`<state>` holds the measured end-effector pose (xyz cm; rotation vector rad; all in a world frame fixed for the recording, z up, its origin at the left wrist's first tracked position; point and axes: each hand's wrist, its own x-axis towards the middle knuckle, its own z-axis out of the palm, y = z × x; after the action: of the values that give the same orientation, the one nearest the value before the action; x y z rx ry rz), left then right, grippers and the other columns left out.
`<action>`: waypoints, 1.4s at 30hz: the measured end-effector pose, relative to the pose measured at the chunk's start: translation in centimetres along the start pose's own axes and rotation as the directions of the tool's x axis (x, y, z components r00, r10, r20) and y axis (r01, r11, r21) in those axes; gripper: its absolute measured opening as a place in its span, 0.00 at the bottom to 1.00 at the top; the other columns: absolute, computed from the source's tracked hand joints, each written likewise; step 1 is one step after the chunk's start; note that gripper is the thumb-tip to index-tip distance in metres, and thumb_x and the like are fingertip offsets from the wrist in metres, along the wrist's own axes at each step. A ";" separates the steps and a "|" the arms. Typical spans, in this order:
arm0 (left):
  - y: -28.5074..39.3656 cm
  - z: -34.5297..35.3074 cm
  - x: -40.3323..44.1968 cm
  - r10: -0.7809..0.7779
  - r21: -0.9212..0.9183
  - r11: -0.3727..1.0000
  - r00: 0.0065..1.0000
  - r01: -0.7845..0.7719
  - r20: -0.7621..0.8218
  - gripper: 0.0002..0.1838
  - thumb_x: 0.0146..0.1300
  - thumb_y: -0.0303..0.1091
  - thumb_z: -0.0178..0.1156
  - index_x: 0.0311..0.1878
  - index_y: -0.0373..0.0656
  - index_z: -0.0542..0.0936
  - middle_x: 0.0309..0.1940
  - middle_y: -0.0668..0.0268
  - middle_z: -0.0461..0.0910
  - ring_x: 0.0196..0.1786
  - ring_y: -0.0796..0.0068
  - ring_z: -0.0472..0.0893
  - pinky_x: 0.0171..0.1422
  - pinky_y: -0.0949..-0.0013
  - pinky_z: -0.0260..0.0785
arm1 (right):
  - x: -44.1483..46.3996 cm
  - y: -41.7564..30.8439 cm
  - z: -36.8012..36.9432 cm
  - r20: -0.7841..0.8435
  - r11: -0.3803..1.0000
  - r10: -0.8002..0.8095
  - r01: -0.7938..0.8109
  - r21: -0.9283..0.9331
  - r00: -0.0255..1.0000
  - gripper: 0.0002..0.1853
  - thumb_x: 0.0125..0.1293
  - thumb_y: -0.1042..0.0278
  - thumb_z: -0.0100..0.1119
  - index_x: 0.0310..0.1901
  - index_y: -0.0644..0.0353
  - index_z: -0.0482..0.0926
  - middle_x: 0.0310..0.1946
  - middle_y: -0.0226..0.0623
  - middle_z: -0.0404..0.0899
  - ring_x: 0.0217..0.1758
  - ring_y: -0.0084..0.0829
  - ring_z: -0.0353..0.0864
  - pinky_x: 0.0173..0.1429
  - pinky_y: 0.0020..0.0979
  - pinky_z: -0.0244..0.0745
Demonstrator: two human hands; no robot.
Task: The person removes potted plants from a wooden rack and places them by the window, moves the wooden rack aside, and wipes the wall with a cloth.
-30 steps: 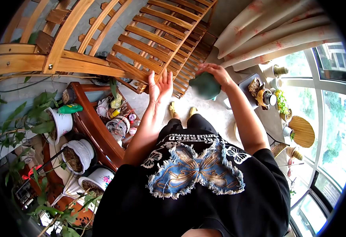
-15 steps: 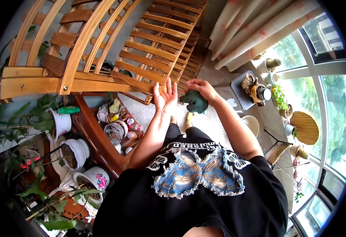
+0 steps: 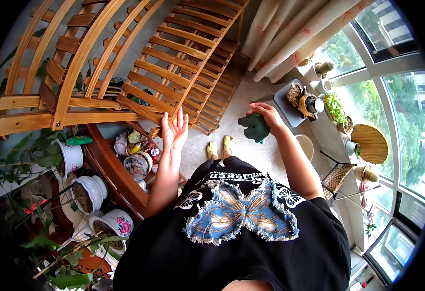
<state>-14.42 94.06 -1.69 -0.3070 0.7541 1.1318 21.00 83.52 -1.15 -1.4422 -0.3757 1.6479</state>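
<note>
My left hand (image 3: 175, 131) is palm up with its fingers spread, close to the front corner of the slatted wooden rack (image 3: 164, 72); whether the fingertips touch the wood is unclear. To the right, my right hand (image 3: 266, 116) is closed on a dark green cloth (image 3: 254, 128), which hangs in folds below the fingers over the floor. Nothing lies in my left palm.
A slatted wooden frame (image 3: 76, 116) stands at upper left. Below it are a reddish wooden cabinet (image 3: 113, 174) and potted plants (image 3: 88, 194). At right are a grey stand (image 3: 285, 104), a pale bucket (image 3: 304, 147), a window ledge with pots and a curtain (image 3: 290, 34).
The cloth and my right hand have shifted right, away from my left hand, which is now further left. The view has turned slightly, and both feet show more fully.
</note>
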 end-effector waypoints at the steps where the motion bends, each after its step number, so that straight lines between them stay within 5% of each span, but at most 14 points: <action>1: 1.2 -0.6 -0.1 -0.024 -0.006 1.000 1.000 0.024 0.011 0.23 0.66 0.38 0.69 0.60 0.39 0.78 0.66 0.61 0.79 0.74 0.69 0.72 0.80 0.53 0.58 | 0.0 0.1 0.1 -0.019 1.000 -0.012 0.012 0.020 1.000 0.14 0.73 0.63 0.58 0.53 0.62 0.81 0.41 0.38 0.88 0.40 0.28 0.87 0.45 0.30 0.84; 11: 9.9 -3.2 -3.7 -0.023 0.074 0.997 1.000 0.022 0.011 0.24 0.66 0.38 0.69 0.61 0.38 0.78 0.66 0.57 0.78 0.75 0.62 0.71 0.78 0.55 0.64 | 0.4 -2.5 0.6 -0.003 0.995 0.013 -0.013 0.094 1.000 0.16 0.74 0.68 0.55 0.61 0.60 0.77 0.46 0.45 0.87 0.45 0.36 0.88 0.50 0.36 0.86; 17: 12.5 -4.7 -4.6 -0.024 0.070 0.997 1.000 0.025 -0.015 0.25 0.68 0.37 0.67 0.63 0.34 0.76 0.65 0.50 0.77 0.72 0.57 0.74 0.76 0.55 0.67 | 4.1 -6.5 1.3 0.031 0.990 -0.141 0.140 0.026 0.989 0.26 0.73 0.76 0.54 0.72 0.60 0.68 0.56 0.42 0.85 0.54 0.37 0.86 0.61 0.36 0.83; 22: 12.9 -4.4 -5.2 0.011 0.116 0.993 1.000 -0.009 -0.016 0.26 0.67 0.38 0.67 0.62 0.31 0.75 0.63 0.47 0.79 0.69 0.55 0.77 0.74 0.56 0.68 | 10.4 -10.2 3.3 -0.018 0.975 -0.148 0.149 0.164 0.989 0.32 0.72 0.57 0.63 0.71 0.65 0.67 0.55 0.46 0.84 0.50 0.41 0.87 0.56 0.40 0.85; 25: 12.8 -4.0 -5.6 0.042 0.124 0.992 0.998 -0.036 -0.048 0.22 0.68 0.36 0.66 0.60 0.33 0.78 0.62 0.50 0.80 0.70 0.55 0.76 0.74 0.56 0.68 | 14.4 -12.6 4.6 -0.078 0.979 -0.132 0.142 0.146 0.988 0.46 0.63 0.39 0.71 0.70 0.68 0.67 0.58 0.53 0.81 0.50 0.45 0.86 0.55 0.44 0.84; 29: 13.1 -4.2 -5.5 0.014 0.103 0.995 1.000 -0.011 -0.027 0.21 0.69 0.37 0.65 0.60 0.34 0.78 0.62 0.51 0.80 0.69 0.55 0.77 0.75 0.56 0.66 | 19.1 -15.4 5.7 -0.154 0.975 -0.127 0.152 0.163 0.980 0.50 0.56 0.36 0.75 0.70 0.66 0.68 0.62 0.53 0.77 0.55 0.47 0.83 0.62 0.46 0.78; 33: 13.4 -4.6 -5.3 0.085 0.150 0.986 0.996 -0.078 -0.042 0.25 0.68 0.38 0.66 0.58 0.27 0.76 0.60 0.43 0.80 0.67 0.52 0.78 0.73 0.55 0.69 | 21.6 -15.9 5.1 -0.275 1.000 -0.026 0.024 -0.009 0.961 0.41 0.56 0.40 0.77 0.59 0.67 0.77 0.53 0.49 0.82 0.55 0.43 0.83 0.64 0.44 0.74; 38: 14.5 -5.5 -5.5 0.096 0.167 0.982 0.995 -0.093 -0.012 0.22 0.68 0.39 0.65 0.56 0.30 0.78 0.58 0.42 0.81 0.67 0.51 0.79 0.72 0.55 0.70 | 18.7 -15.2 5.6 -0.236 0.999 -0.004 0.014 0.041 0.972 0.33 0.59 0.48 0.77 0.54 0.69 0.79 0.41 0.45 0.86 0.37 0.41 0.88 0.45 0.39 0.84; 42: 15.5 -5.9 -5.9 0.125 0.215 0.970 0.991 -0.113 -0.045 0.22 0.66 0.38 0.65 0.59 0.34 0.79 0.59 0.49 0.82 0.64 0.52 0.81 0.70 0.55 0.72 | 17.6 -13.8 5.1 -0.233 0.996 0.038 -0.017 0.089 0.972 0.31 0.60 0.46 0.75 0.53 0.65 0.79 0.38 0.41 0.84 0.36 0.41 0.86 0.45 0.42 0.85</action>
<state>-31.89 93.01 0.30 -0.1158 0.9469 1.1472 23.29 106.37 -1.05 -1.5615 -0.1493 1.4759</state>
